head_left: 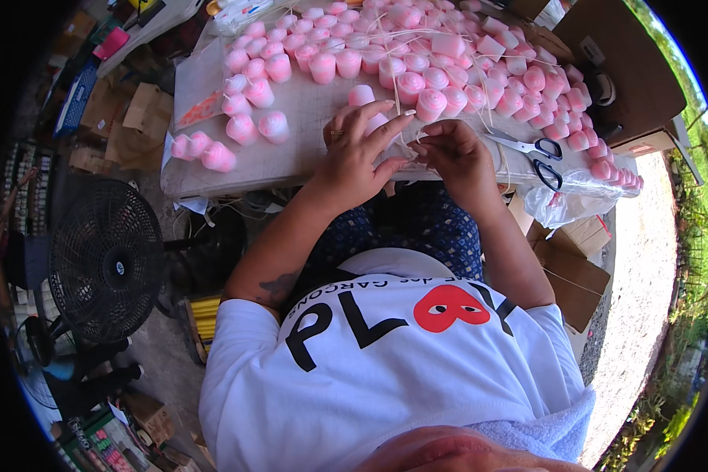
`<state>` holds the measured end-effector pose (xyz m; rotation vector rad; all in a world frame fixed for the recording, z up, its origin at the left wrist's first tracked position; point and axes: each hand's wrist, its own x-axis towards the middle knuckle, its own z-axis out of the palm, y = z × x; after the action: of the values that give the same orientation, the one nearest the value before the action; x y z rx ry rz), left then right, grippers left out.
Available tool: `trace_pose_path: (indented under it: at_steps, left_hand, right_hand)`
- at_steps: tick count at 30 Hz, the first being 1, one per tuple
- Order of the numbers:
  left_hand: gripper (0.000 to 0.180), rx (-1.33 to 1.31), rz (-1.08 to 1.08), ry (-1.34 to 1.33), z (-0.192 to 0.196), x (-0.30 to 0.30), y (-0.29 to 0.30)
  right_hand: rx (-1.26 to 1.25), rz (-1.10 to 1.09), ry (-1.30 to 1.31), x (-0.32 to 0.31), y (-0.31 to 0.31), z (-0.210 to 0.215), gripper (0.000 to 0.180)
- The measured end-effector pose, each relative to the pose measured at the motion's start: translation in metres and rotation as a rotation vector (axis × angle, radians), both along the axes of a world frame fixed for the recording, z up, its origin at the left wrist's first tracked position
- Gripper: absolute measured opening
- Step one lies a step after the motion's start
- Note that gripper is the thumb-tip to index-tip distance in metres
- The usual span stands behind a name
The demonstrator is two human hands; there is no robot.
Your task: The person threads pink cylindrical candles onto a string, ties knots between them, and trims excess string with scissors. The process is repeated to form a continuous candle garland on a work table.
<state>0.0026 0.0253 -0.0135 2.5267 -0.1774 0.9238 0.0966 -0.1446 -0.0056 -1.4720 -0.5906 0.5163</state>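
Observation:
My left hand is over the table's near edge, its index finger and thumb stretched apart. White string runs down to its fingertips from the far side. Facing it, my right hand has its fingers pinched together on a thin loop of the string between both hands. Part of a pink-and-white candle shows just beyond my left fingers; my hand hides the rest. Rows of small ridged pink candles stand beyond my hands, with loose strands lying across them. To the right of my right hand lie dark-handled scissors, blades apart.
The pale worktable also bears clear plastic at its right front edge. A cardboard box stands at the back right. On the floor at left are a black fan and more cardboard boxes.

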Motion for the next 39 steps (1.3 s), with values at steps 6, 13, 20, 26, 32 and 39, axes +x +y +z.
trace_pose_path:
  at_steps: [6, 13, 20, 26, 32, 39]
  left_hand:
    - [0.034, -0.072, -0.055, -0.066, 0.000, 0.005, 0.003]
    - [0.012, -0.164, -0.060, -0.075, 0.000, 0.009, 0.000]
    - [0.013, -0.252, -0.049, -0.118, -0.004, 0.011, 0.001]
    - [0.011, -0.224, -0.067, -0.143, -0.008, 0.011, 0.001]
    - [0.008, -0.254, -0.072, -0.231, -0.018, 0.014, 0.007]
    - [0.008, -0.351, -0.112, -0.212, -0.011, 0.013, 0.006]
  right_hand:
    - [-0.068, 0.018, -0.164, -0.002, 0.001, -0.001, 0.024]
    - [-0.100, 0.006, -0.275, -0.005, 0.003, 0.003, 0.024]
    - [-0.107, -0.039, -0.448, -0.002, 0.004, -0.001, 0.009]
    - [-0.095, -0.072, -0.549, -0.004, 0.005, 0.001, 0.007]
    - [-0.098, -0.083, -0.600, -0.007, 0.006, 0.002, 0.005]
    - [-0.061, -0.034, -0.502, -0.005, 0.006, -0.004, 0.009]
